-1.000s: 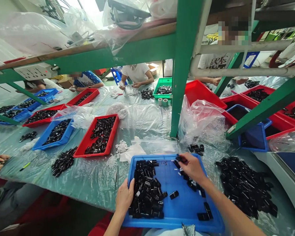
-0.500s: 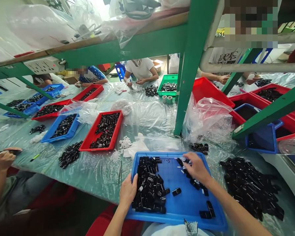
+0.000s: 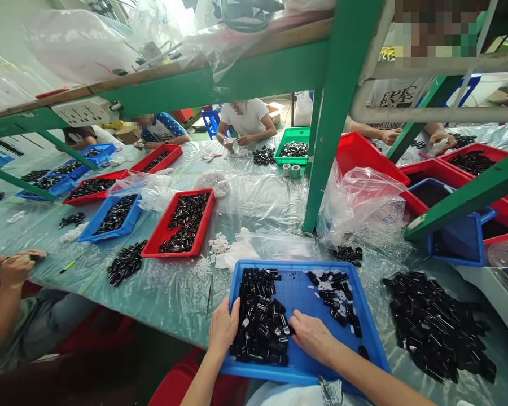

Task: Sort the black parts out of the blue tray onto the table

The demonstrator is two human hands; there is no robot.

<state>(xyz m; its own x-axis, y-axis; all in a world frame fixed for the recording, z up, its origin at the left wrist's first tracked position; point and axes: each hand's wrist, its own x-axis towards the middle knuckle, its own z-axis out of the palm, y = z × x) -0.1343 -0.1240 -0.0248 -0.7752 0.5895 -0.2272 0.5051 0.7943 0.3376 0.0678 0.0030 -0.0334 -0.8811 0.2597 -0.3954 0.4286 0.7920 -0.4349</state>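
Observation:
My left hand (image 3: 223, 326) grips the left rim of a blue plastic tray (image 3: 296, 287), thumb over the edge. Inside the tray's left half lies a dense pile of small glossy black pieces (image 3: 258, 327). My right hand (image 3: 315, 337) is at the right edge of that pile, fingertips closed on one black piece that they partly cover. Toward the tray's far right, more black pieces lie mixed with small white bits (image 3: 334, 290). One black piece (image 3: 363, 352) shows beside my right forearm.
A large heap of black pieces (image 3: 438, 330) lies right of the tray. Left of it are a red tray (image 3: 201, 228), tweezers (image 3: 210, 294) and white crumbs (image 3: 219, 243). A green shelf post (image 3: 317, 186) rises behind. Co-workers sit across and at the left.
My right hand has moved from the far-right group of pieces toward me and left, to the pile's edge. The lone piece mid-tray no longer shows there. My left hand stays on the rim.

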